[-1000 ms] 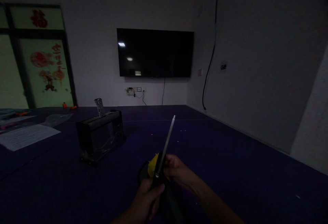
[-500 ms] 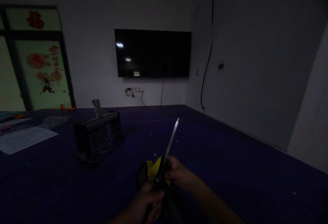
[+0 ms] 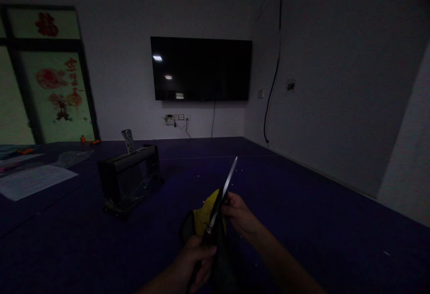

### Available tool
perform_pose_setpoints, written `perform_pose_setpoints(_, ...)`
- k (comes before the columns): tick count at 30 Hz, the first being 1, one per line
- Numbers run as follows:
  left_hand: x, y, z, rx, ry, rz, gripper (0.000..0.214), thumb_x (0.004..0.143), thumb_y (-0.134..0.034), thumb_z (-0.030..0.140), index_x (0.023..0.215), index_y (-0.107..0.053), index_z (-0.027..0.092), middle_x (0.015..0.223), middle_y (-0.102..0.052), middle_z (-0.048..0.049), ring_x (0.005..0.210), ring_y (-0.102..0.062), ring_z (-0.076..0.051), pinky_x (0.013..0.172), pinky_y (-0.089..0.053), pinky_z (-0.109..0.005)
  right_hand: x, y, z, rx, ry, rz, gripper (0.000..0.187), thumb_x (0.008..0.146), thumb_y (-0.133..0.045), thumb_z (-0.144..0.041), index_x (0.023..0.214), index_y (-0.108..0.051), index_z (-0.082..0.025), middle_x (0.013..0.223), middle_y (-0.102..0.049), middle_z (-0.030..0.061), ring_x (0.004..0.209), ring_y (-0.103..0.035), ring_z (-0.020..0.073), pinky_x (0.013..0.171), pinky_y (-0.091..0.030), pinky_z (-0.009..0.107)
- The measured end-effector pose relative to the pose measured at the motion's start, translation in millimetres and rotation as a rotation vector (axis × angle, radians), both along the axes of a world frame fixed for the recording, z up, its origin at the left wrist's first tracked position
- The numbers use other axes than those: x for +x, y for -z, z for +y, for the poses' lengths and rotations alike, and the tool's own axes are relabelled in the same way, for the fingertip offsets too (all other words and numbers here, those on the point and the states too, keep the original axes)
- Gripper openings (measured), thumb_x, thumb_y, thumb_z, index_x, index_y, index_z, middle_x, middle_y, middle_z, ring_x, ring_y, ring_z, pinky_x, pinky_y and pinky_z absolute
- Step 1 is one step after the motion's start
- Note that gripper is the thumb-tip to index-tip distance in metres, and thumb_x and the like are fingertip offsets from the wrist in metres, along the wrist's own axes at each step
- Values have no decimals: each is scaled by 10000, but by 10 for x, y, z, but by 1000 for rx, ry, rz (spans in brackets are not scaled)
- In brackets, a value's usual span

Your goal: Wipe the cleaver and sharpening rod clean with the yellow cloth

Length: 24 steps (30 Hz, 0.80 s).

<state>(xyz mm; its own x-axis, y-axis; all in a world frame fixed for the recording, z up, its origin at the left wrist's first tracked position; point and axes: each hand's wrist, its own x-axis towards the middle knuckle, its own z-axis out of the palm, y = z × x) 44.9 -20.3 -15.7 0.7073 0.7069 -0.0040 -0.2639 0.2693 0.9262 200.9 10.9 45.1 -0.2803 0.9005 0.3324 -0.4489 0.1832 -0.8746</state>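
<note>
A thin metal rod (image 3: 230,176) rises at a slant from a dark lower part in my left hand (image 3: 198,258), whose fingers are wrapped round it. Yellow and black fabric (image 3: 203,217) lies around the rod and spreads to its left. The fingers of my right hand (image 3: 240,215) are closed on the dark edge of this fabric, beside the rod. The rod's upper end sticks out bare above the fabric. Darkness hides the lower end of what both hands hold.
A black box-shaped heater-like unit (image 3: 129,182) stands on the dark blue floor to the left, with a remote-like object (image 3: 127,141) on top. Papers (image 3: 36,181) and clear plastic (image 3: 72,158) lie farther left. A television (image 3: 201,70) hangs on the wall; a black cable (image 3: 273,83) runs down at right.
My right hand has moved up along the rod, drawing the fabric edge higher. Less bare rod shows above the fabric, and more yellow is visible. My left hand has stayed nearly in place.
</note>
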Motion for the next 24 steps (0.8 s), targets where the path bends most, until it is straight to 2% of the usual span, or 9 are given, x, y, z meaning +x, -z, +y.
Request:
perform_pose_setpoints(7,18,58,18,0,-51,57,477,575,-674,529,417,-403,170,251,-357,53,181,-264,-48,258,-123,-179,99,-14,85,-10,110,103,261,517,-798,-212,742,-674,-164,656,-673,3,585,-600,127,615,-459,232)
perform_pose_setpoints(14,36,51,-7,0,-62,51,478,582,-672,528,409,-401,174,241,-351,42,170,-260,-55,249,-102,-186,67,21,88,-69,133,147,313,514,-815,-263,780,-677,-173,676,-683,9,609,-617,141,626,-472,242)
perform_pose_setpoints(18,37,102,-13,-7,-145,24,487,600,-665,527,402,-397,172,252,-351,46,178,-257,-46,257,-122,-185,61,69,90,-58,80,127,309,544,-808,-264,807,-672,-177,721,-690,13,635,-629,142,645,-481,245)
perform_pose_setpoints(24,40,147,38,18,-98,35,528,556,-666,597,395,-385,180,245,-339,49,169,-251,-57,240,-136,-188,5,113,49,-26,-86,-17,323,566,-788,-211,861,-674,-145,794,-701,52,714,-650,163,698,-486,263)
